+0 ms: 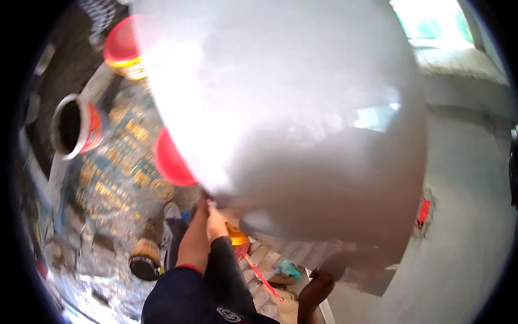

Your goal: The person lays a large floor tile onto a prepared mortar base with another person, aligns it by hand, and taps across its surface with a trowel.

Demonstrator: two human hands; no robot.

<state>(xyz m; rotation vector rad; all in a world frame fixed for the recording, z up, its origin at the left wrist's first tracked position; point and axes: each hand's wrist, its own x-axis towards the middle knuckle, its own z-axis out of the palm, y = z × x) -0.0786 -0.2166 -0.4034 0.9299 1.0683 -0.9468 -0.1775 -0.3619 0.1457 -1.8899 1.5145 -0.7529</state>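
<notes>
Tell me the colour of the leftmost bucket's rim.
The rim is whitish; the head view shows it best.

- The floor (73,59) has a sheet (121,156) on it, with yellow and blue-green print.
- An open bucket (94,127) with a white rim stands at the left.
- A bucket with a red top (123,43) is near it.
- A small tub (145,249) has a dark top.

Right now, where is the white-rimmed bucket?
In the head view, the white-rimmed bucket is at left, below the red-and-yellow bucket.
</notes>
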